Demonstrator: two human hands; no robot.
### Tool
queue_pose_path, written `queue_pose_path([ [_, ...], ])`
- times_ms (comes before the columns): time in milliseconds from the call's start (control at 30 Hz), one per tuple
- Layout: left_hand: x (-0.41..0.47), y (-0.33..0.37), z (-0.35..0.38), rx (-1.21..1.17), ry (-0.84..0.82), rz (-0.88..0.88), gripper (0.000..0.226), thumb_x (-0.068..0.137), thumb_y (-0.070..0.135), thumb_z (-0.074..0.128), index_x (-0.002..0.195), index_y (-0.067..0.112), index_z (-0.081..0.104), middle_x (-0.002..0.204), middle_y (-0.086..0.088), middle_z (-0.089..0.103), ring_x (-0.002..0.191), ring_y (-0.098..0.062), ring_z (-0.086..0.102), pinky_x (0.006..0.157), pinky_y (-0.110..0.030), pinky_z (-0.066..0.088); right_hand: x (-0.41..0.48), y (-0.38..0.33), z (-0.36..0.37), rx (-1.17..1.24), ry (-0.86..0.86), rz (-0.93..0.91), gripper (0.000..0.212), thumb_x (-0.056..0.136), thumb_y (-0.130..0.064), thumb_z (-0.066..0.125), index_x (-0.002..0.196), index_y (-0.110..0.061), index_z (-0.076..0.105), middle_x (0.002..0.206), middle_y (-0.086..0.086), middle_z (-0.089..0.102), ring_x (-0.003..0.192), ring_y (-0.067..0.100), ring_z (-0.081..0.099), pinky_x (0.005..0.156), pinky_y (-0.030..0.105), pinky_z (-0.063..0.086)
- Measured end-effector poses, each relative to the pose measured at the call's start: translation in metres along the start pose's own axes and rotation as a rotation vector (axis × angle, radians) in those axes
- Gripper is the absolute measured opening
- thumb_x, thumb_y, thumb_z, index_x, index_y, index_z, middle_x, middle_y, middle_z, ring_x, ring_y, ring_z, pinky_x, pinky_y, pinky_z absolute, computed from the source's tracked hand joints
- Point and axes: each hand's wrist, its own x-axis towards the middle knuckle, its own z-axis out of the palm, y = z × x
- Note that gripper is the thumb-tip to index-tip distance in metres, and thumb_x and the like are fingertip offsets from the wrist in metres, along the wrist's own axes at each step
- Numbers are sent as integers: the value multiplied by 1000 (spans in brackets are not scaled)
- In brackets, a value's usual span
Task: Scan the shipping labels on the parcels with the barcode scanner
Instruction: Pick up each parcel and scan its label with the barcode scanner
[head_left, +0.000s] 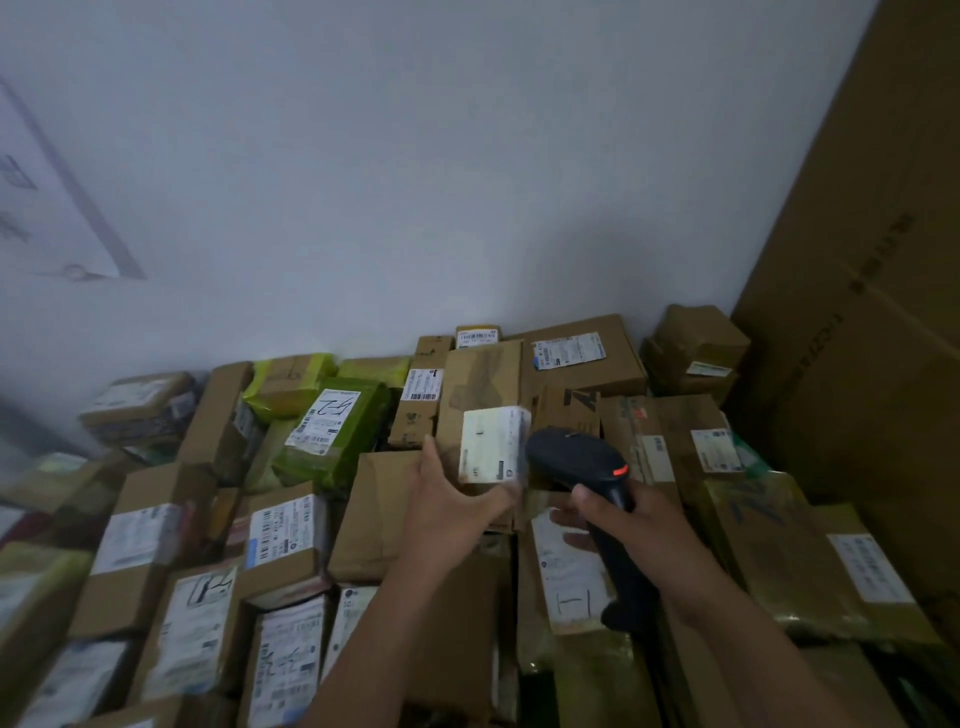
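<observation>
Scanning step: left hand (451, 501) grips raised parcel (480, 384) at lower edge, label (491, 446) just above grip. Right hand (641, 525) wraps handle of scanner (576, 460), head beside label. Next, probably: square head to label, press trigger (621, 472).

Left hand (447, 499) tilts up a labelled box (480, 410) (label faces near); right hand (631, 512) grips the black scanner (576, 457) just right of it.
</observation>
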Motion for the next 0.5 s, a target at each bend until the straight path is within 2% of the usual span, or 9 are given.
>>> queue_pose_path([
  [33, -11, 3, -3, -76, -7, 10, 115, 71, 43, 84, 157, 31, 10, 157, 2, 31, 140, -20, 37, 107, -41, 44, -5, -2, 5, 4, -2, -17, 38, 72, -38, 72, 108, -29, 67, 101, -3, 77, 94, 13, 74, 72, 22, 58],
  [100, -30, 6, -10, -223, -35, 23, 96, 75, 27, 84, 152, 37, 27, 144, 4, 52, 125, -16, 55, 97, -43, 54, -17, -6, 12, -39, 10, -37, 41, 64, -48, 71, 103, -33, 68, 95, -8, 78, 88, 7, 74, 68, 19, 56],
  [200, -50, 2, -24, -399, -165, 7, 91, 78, 13, 81, 145, 51, 33, 124, 15, 65, 116, -15, 62, 95, -44, 55, -33, -6, 15, -20, 41, -50, 40, 65, -48, 71, 100, -29, 69, 89, -11, 77, 79, 5, 73, 57, 14, 54],
  [267, -59, -3, -33, -482, -240, -13, 88, 78, 7, 80, 130, 66, 40, 116, 18, 68, 111, -17, 66, 85, -41, 59, -43, -7, 17, 6, 18, -52, 42, 66, -46, 74, 104, -29, 69, 98, -8, 77, 89, 8, 74, 64, 17, 56],
  [300, -62, -5, -38, -492, -234, -13, 84, 77, 5, 81, 122, 67, 45, 113, 16, 69, 108, -17, 68, 80, -39, 60, -47, -9, 18, 1, -2, -51, 43, 68, -45, 74, 107, -30, 68, 102, -7, 77, 93, 12, 74, 68, 21, 58],
  [333, -64, -7, -42, -496, -205, -15, 79, 77, 5, 81, 118, 65, 50, 111, 15, 70, 106, -16, 68, 76, -36, 60, -52, -10, 19, -23, -20, -54, 42, 71, -44, 73, 110, -30, 67, 103, -5, 77, 92, 15, 74, 69, 24, 59],
  [400, -68, -10, -52, -484, -98, -28, 62, 78, 6, 80, 117, 49, 57, 113, 9, 69, 103, -17, 68, 74, -35, 60, -61, -14, 20, -136, -22, -68, 32, 81, -39, 71, 110, -26, 66, 95, -2, 77, 77, 18, 75, 62, 27, 59],
  [500, -72, -22, -70, -415, 95, -34, 49, 81, 7, 78, 122, 28, 60, 115, -1, 68, 101, -22, 67, 84, -48, 58, -74, -16, 18, -359, 19, -109, 12, 91, -31, 68, 97, -21, 65, 72, -2, 74, 48, 14, 63, 49, 22, 52],
])
